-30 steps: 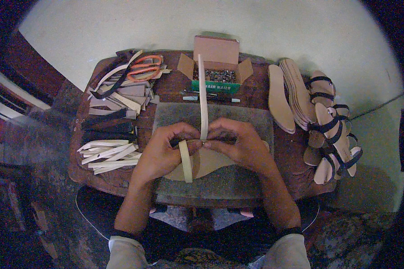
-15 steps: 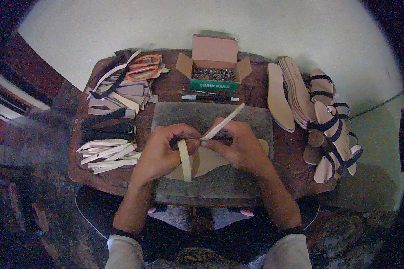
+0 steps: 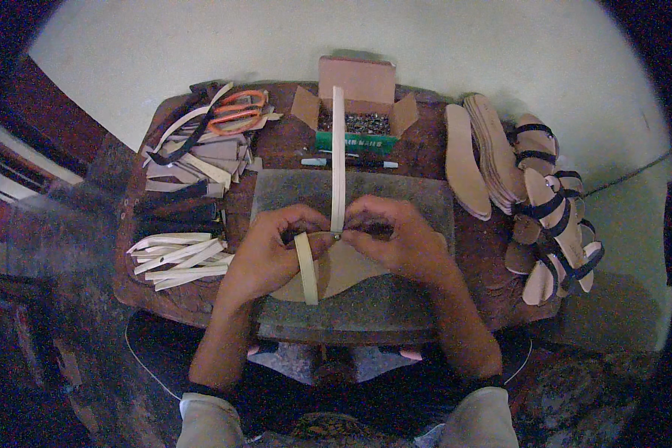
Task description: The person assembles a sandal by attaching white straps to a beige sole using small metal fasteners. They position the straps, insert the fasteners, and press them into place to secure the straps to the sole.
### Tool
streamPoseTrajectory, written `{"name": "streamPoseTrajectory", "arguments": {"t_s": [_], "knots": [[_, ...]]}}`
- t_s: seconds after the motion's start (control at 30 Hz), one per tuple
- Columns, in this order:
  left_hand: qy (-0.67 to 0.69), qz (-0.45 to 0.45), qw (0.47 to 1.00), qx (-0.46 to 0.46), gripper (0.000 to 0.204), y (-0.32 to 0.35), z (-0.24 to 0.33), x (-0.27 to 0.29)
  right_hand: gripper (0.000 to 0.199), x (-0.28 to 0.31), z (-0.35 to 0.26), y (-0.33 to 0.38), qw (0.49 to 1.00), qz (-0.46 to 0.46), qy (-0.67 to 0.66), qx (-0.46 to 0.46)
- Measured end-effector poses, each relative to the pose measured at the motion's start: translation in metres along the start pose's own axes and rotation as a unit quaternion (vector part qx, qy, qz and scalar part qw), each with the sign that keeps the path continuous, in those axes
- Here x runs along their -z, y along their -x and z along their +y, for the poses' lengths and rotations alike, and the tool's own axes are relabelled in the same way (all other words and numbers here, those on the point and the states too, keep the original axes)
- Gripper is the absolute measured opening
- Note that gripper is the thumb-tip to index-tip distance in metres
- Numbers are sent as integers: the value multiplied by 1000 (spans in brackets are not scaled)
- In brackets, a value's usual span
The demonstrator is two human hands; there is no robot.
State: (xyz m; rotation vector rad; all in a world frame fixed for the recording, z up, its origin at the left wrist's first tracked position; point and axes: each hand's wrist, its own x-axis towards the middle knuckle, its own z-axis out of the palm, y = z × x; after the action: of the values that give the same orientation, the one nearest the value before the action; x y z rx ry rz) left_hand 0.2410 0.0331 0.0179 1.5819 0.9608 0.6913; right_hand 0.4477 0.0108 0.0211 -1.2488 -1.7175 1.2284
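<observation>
Above the grey pad, my left hand (image 3: 280, 246) is closed in a pinch at the lower end of a cream strap (image 3: 338, 157). My right hand (image 3: 396, 239) pinches the same end from the other side. The strap stands out straight away from me, across the pen and in front of the nail box. A tiny shiny metal piece (image 3: 337, 236) shows between the fingertips; its kind is unclear. Beneath my hands lies a tan shoe sole (image 3: 347, 275), partly covered by them. A second cream strap (image 3: 307, 270) arches across the sole beside my left thumb.
An open box (image 3: 357, 142) of small nails stands at the back, behind a pen (image 3: 381, 163). Cream strips (image 3: 179, 257), dark strips and orange-handled scissors (image 3: 239, 112) lie left. Right are stacked soles (image 3: 493, 153) and black-strapped sandals (image 3: 549, 205).
The cream strap has swung from slanting up to the right to pointing straight away. My right fingers have shifted to its lower end, and the small metal piece now shows.
</observation>
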Motion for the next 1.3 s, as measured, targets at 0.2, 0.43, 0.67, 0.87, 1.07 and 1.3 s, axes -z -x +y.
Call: {"name": "streamPoseTrajectory", "arguments": {"t_s": [0.2, 0.43, 0.67, 0.87, 1.07, 1.3], "knots": [[3, -4, 1000, 24, 17, -1, 4, 0, 16, 1, 0, -1, 1000, -5, 3, -1], [-9, -4, 999, 38, 17, -1, 7, 1, 18, 2, 2, -1, 1000, -10, 2, -10], [-17, -13, 999, 34, 17, 0, 0, 3, 18, 0, -2, -1, 1000, -6, 11, -5], [-13, -19, 999, 26, 15, 0, 4, 2, 18, -2, -1, 0, 1000, -2, 9, -17], [-11, -19, 998, 53, 15, 1, 5, 2, 21, 0, -2, 0, 1000, -7, 10, 12], [-30, -25, 999, 34, 16, 1, 5, 2, 19, 0, 0, -1, 1000, -13, -8, -17]]}}
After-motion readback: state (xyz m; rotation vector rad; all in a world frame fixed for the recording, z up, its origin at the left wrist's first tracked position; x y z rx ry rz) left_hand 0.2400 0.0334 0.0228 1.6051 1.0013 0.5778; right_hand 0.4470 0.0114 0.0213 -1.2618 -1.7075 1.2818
